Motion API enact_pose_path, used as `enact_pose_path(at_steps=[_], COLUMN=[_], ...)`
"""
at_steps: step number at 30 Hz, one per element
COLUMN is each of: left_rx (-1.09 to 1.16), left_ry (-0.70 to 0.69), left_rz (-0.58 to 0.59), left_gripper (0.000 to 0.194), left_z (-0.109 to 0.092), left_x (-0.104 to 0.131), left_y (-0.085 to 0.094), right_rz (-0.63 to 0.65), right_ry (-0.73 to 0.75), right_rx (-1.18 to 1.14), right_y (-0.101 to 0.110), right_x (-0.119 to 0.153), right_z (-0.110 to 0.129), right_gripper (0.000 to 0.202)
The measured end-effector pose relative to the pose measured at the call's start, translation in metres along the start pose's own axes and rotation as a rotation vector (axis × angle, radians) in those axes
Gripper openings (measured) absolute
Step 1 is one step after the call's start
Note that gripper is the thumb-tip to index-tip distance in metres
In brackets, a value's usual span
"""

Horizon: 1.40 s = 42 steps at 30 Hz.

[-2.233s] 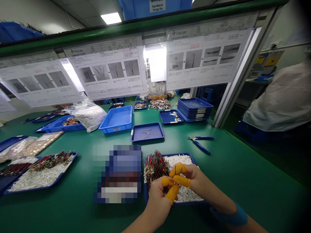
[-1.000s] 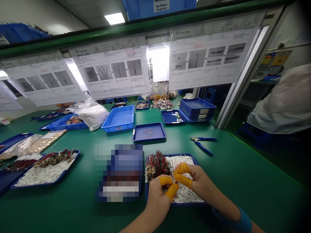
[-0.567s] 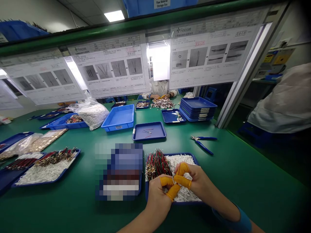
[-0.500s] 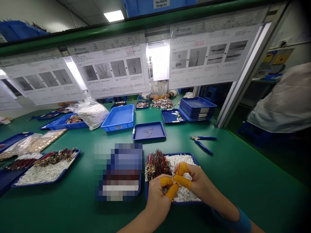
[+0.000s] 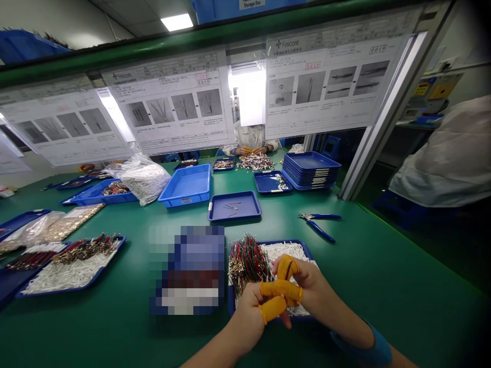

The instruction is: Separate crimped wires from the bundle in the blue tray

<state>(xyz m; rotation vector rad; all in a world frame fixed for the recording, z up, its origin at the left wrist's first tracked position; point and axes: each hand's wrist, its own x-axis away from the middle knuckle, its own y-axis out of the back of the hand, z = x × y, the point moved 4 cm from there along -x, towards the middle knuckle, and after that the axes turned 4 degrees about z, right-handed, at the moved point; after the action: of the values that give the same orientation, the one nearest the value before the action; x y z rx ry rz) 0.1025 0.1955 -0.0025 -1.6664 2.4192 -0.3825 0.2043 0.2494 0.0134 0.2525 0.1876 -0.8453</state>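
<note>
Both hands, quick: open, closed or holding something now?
Left hand: closed in a pinch; anything held is hidden.
Right hand: closed, apparently on a thin wire.

- Here's the bright blue bin (image 5: 184,185), sitting on the green bench (image 5: 383,276)!
- Just left of the bin, a clear bag (image 5: 142,179) slumps.
- Right of the bin, up rises a neat stack of trays (image 5: 310,162).
- Right of it and nearer, pliers (image 5: 319,232), handles spread.
- Beyond it, rightward, a co-worker (image 5: 250,136) in white.
- Above it, printed sheets (image 5: 169,102) hanging, and higher, a ceiling light (image 5: 177,22) glowing.
</note>
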Motion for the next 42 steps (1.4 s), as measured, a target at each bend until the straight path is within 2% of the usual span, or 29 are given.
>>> enact_pose_path(at_steps=[5,9,13,18,23,27,33,36,42], left_rx=[-0.342,-0.590,-0.597,-0.469,-0.711,-0.877,-0.912,-0.942,-1.257], left_ry=[-0.113,-0.217,-0.236,-0.125,-0.169,-0.219,-0.271,-0.287,-0.536], left_rz=[-0.137,-0.212,-0.269,-0.203,-0.180,-0.087,-0.018,-0.086,-0.268], left_gripper=[0.018,0.018,0.019,0.022,0.031,0.036,0.035,0.032,0.022], left_z=[-0.005,-0.011,-0.011,-0.007,-0.014,-0.018,-0.022,-0.022,-0.044], left_x=[0.002,0.005,0.005,0.002,0.004,0.005,0.005,0.005,0.021], left_y=[0.004,0.006,0.008,0.006,0.005,0.000,-0.004,0.000,0.004], right_rz=[-0.053,-0.110,-0.179,-0.088,-0.129,-0.178,-0.181,-0.161,-0.154], right_ry=[0.105,0.128,0.191,0.199,0.171,0.194,0.293,0.346,0.386], right_rx=[0.192,0.325,0.517,0.445,0.386,0.467,0.493,0.525,0.603], right_y=[0.002,0.004,0.004,-0.001,0.002,0.002,0.005,0.008,0.009], right_x=[-0.002,-0.002,0.000,0.000,-0.001,-0.001,0.001,0.000,0.001], right_z=[0.015,0.016,0.014,0.014,0.017,0.019,0.021,0.021,0.022], right_gripper=[0.007,0.015,0.019,0.014,0.018,0.027,0.026,0.021,0.007])
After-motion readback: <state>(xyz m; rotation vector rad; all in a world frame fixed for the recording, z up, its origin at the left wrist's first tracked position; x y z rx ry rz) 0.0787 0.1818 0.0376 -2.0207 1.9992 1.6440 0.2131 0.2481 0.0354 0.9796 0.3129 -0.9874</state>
